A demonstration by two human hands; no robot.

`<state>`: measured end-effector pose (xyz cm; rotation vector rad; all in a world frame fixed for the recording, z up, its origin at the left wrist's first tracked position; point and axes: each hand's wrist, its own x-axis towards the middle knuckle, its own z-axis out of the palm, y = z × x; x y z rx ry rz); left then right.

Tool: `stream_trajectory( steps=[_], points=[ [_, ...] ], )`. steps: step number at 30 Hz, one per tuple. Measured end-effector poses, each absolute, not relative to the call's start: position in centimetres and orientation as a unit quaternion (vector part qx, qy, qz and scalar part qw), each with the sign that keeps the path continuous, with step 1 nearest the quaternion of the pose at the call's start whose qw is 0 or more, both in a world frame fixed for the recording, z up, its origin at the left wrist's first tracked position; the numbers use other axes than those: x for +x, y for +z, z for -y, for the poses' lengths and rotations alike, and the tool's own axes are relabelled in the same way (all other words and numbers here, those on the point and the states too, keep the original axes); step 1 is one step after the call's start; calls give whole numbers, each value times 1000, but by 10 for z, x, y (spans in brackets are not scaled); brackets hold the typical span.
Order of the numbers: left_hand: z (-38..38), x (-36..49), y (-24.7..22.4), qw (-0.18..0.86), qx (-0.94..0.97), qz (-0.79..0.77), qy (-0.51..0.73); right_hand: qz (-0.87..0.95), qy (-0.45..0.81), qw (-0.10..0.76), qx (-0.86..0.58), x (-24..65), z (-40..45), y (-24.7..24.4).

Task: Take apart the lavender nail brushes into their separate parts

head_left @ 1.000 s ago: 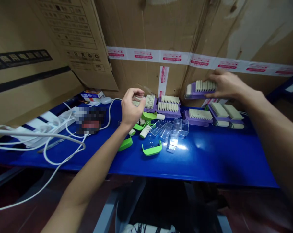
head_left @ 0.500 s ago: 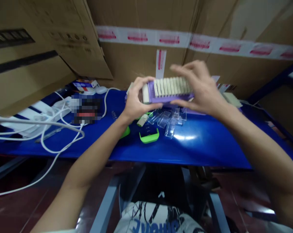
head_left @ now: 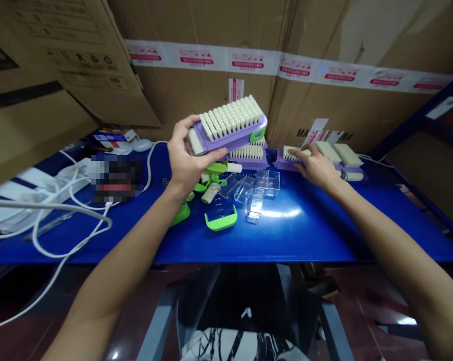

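My left hand (head_left: 189,155) is closed around one end of a purple scrub brush (head_left: 230,138), holding it above the table. Its cream bristles face up, a white part shows at the gripped end, and a green loop sits at the other end. Out to the right, my right hand (head_left: 318,168) has its fingers over the bristles of another scrub brush (head_left: 286,163) on the table, thumb against the near side. Beyond that hand lie more cream-bristled brushes (head_left: 347,155). Under the raised brush is one more purple brush (head_left: 249,156), partly covered.
Clear plastic boxes (head_left: 255,204), a green handle-shaped piece (head_left: 222,220), white rollers (head_left: 210,193) and springs lie mid-table. White cables (head_left: 70,240) and a power strip (head_left: 61,185) occupy the left. Cardboard (head_left: 211,100) walls the back of the blue table (head_left: 309,230).
My right hand has left the held brush and moved right, down to a brush on the table. My left hand still holds its brush, now tilted with the bristles more in view.
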<state>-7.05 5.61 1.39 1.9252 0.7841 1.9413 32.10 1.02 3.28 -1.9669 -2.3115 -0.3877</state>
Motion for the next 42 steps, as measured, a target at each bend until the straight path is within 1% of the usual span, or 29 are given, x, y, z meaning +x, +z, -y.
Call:
stream_trajectory(
  steps=[4,6,11,13,14,15,16,17,20,22,26,28,31,33,36,37,39,42],
  points=[
    [-53,-68,14,153,657,-286,681,766,-96,109,-627,326,-46,21],
    [-52,-66,14,149,655,-286,684,776,-70,156,-608,329,-59,17],
    [-46,-64,18,152,654,-283,685,783,-1,277,-557,334,-59,19],
    [-40,-62,21,165,666,-281,671,743,53,383,-546,326,-45,28],
    [-36,-61,23,176,675,-278,661,731,112,429,-519,319,-37,34],
    [-32,-59,25,190,686,-271,648,734,173,456,-473,311,-28,40],
    [-27,-56,27,206,700,-263,632,751,219,459,-421,301,-20,45],
    [-22,-54,28,219,715,-255,613,777,236,446,-375,291,-13,50],
    [-9,-46,29,243,754,-245,559,823,209,428,-310,268,3,59],
    [-5,-42,27,269,759,-241,541,819,204,434,-315,264,9,56],
    [0,-36,25,364,736,-222,527,769,253,472,-349,270,18,42],
    [2,-34,27,381,726,-246,517,756,274,476,-357,273,20,35],
    [-2,-43,32,376,727,-287,497,744,292,481,-361,283,16,30],
    [-11,-56,37,364,715,-295,518,728,291,500,-369,297,10,30],
    [-23,-74,46,310,682,-281,600,669,268,574,-388,327,-5,33],
    [-24,-75,47,285,686,-276,610,647,263,602,-387,335,-9,34],
    [-19,-68,44,245,730,-297,565,624,250,638,-376,343,-14,35],
    [-3,-44,31,222,810,-327,434,630,246,630,-381,336,-13,33]
  ],
)
